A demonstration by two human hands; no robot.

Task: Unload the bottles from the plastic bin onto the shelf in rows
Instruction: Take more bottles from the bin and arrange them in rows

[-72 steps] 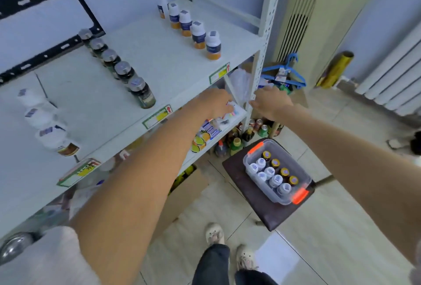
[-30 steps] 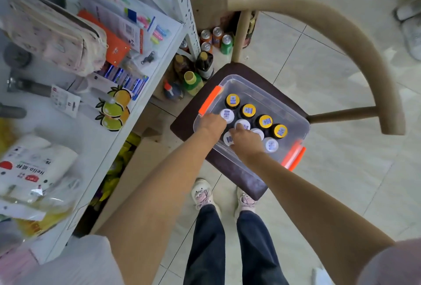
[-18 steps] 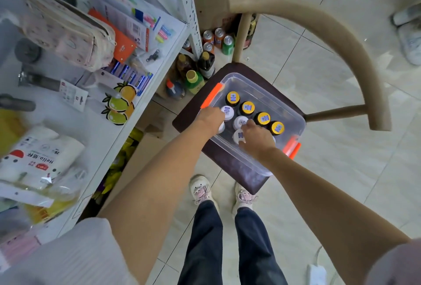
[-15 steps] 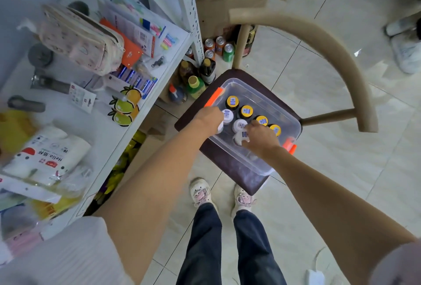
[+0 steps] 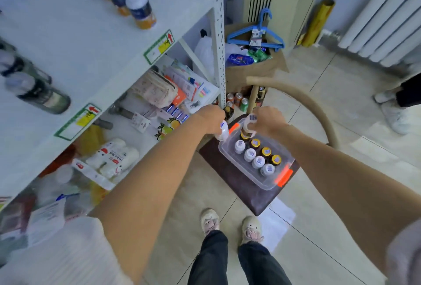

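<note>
Both hands are holding bottles lifted above the clear plastic bin w/ orange latches (image 5: 268, 183), which is sitting on the dark brown seat of a chair (image 5: 241, 184) beside the white metal shelf unit (image 5: 91, 41). The left hand (image 5: 210, 117) is curling round a white plastic bottle (image 5: 222, 131), held just past the bin's far-left corner, over the seat edge. The right hand (image 5: 267, 119) is gripping a white-capped bottle w/ a barcode sticker on its lid (image 5: 249, 123), its amber-looking base hanging above the bin's far end. Inside the bin two rows are standing upright: white-capped bottles (image 5: 251, 155) along the side nearer the person, dark bottles w/ yellow caps (image 5: 265, 151) along the far side. On the top shelf, a row of white bottles w/ blue and orange labels (image 5: 140, 10) is running back from the front edge near the right upright; dark glass bottles w/ silver caps (image 5: 36, 93) are blurring at the left edge. The lower shelf is holding paper packs, a pouch and tissue packs. A blue plastic hanger (image 5: 257, 39) is lying on a brown cardboard box (image 5: 248, 75) behind the chair's curved tan backrest (image 5: 314, 107).
</note>
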